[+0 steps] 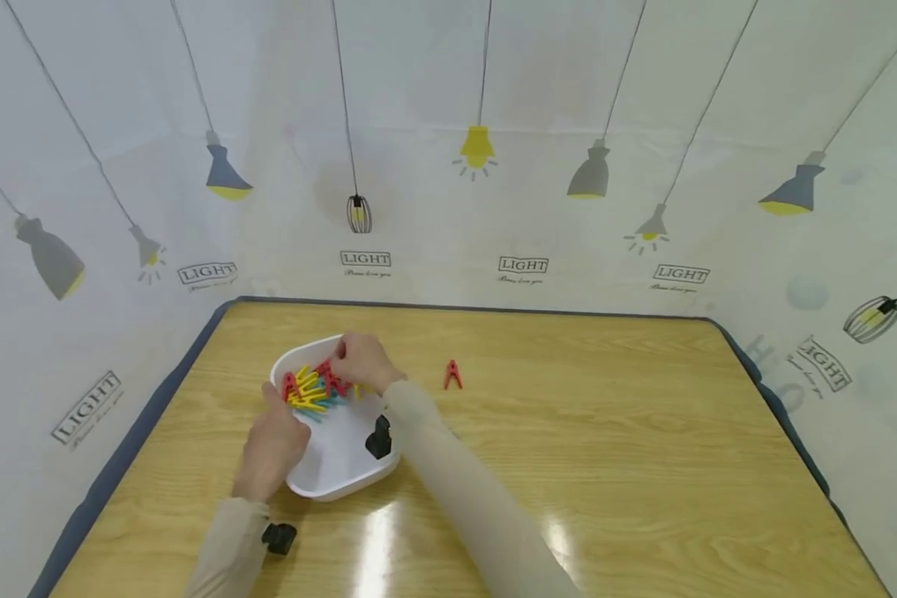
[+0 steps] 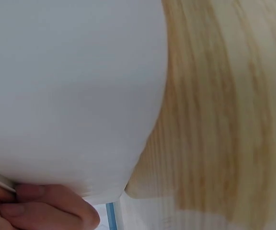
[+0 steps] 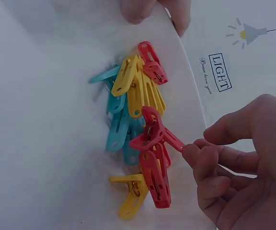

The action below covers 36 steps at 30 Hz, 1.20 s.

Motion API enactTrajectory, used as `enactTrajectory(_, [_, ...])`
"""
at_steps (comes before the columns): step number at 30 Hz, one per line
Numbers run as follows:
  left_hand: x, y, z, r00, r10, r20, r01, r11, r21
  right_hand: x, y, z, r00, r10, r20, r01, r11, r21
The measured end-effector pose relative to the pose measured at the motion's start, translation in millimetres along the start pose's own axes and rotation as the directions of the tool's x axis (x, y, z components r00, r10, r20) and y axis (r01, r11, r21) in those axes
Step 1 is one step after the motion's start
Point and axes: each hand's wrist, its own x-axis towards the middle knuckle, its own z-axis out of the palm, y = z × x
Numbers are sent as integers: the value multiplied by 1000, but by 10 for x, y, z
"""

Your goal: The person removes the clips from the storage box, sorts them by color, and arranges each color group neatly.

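Note:
A white plastic tray (image 1: 340, 457) stands on the table, tilted slightly askew to the table's edges. My left hand (image 1: 272, 440) grips its left rim, with one digit inside the wall and others outside. Red, yellow and teal clothespins lie piled at the tray's far end, among them a yellow clothespin (image 3: 132, 194) and a teal clothespin (image 3: 119, 129). Over this pile is my right hand (image 1: 366, 361). Its fingertips are right at the leg of a red clothespin (image 3: 150, 129), the thumb a little apart; I cannot tell whether they pinch it.
Another red clothespin (image 1: 453, 375) lies on the wooden table (image 1: 605, 432), right of the tray. A pale wall covering (image 1: 433, 100) printed with lamps surrounds the table's back and sides. Small black devices sit at both wrists, one (image 1: 379, 438) overlapping the tray in the head view.

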Motion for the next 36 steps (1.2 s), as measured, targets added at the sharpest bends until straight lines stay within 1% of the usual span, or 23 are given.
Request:
enactTrajectory(2, [5, -7, 11, 1000, 10, -8, -10, 1000, 8, 22, 14, 36, 999, 26, 19, -25, 999, -38])
enactTrajectory(5, [7, -18, 18, 1000, 10, -9, -10, 1000, 11, 53, 24, 89, 999, 32, 39, -27, 992, -125])
enactTrajectory(8, [3, -27, 15, 1000, 9, -5, -9, 1000, 4, 60, 19, 148, 998, 27, 57, -17, 985, -170])
enactTrajectory(10, [-2, -34, 14, 1000, 18, -10, -18, 1000, 5, 54, 13, 183, 996, 40, 76, -24, 980, -196])
enactTrajectory(12, [-4, -39, 15, 1000, 24, -12, -24, 1000, 0, 45, -1, 208, 995, 43, 87, -20, 970, -242])
enactTrajectory(15, [-3, -49, 20, 999, 34, -25, -34, 999, -1, 38, -20, 225, 995, 29, 94, 4, 942, -335])
enactTrajectory(19, [6, -54, 25, 999, 33, -34, -34, 999, -15, 44, -20, 237, 997, 4, 81, 28, 918, -396])
enactTrajectory(23, [6, -37, 30, 1000, 15, -24, -15, 999, -34, 52, 2, 259, 999, -4, 49, 24, 910, -414])
enactTrajectory(28, [-8, -21, 28, 999, 15, -32, -16, 999, -36, 51, 14, 278, 1000, -3, 23, 13, 905, -425])
enactTrajectory(32, [-11, -29, 24, 998, 39, -52, -40, 999, -23, 51, 15, 287, 1000, 5, 18, 3, 912, -410])
enactTrajectory(36, [-16, -32, 12, 997, 44, -60, -44, 999, -5, 37, -1, 267, 1000, 0, 21, 8, 929, -369])
